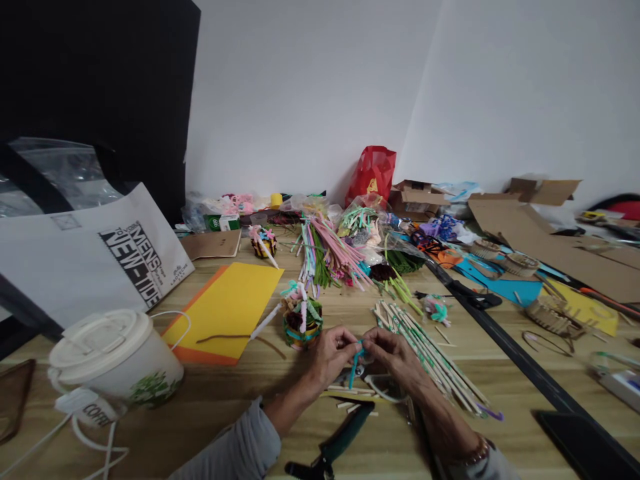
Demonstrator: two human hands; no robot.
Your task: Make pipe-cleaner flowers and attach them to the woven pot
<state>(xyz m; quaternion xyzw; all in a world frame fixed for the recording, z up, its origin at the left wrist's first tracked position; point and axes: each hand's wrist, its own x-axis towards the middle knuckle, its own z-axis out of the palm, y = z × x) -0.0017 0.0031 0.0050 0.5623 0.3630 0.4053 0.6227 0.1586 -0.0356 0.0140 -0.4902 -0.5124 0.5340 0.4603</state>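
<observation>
A short turquoise pipe cleaner (354,373) is pinched between my two hands above the middle of the table, one end hanging down. My left hand (334,351) closes its thumb and fingertips on it, and my right hand (387,352) grips it from the other side. Just beyond my left hand stands a small round basket (302,321) decorated with fuzzy green, pink and turquoise pieces. Under the hands lie cut stick pieces and white-handled scissors (385,387), partly hidden. Dark-handled pliers (345,433) rest nearer to me.
Green-and-white paper-wrapped sticks (430,360) lie right of my hands. Bundles of pipe cleaners (333,257) spread farther back. Yellow and orange sheets (230,300) and a white lidded bucket (117,360) are on the left. A long black strip (505,333) and cardboard (545,247) occupy the right.
</observation>
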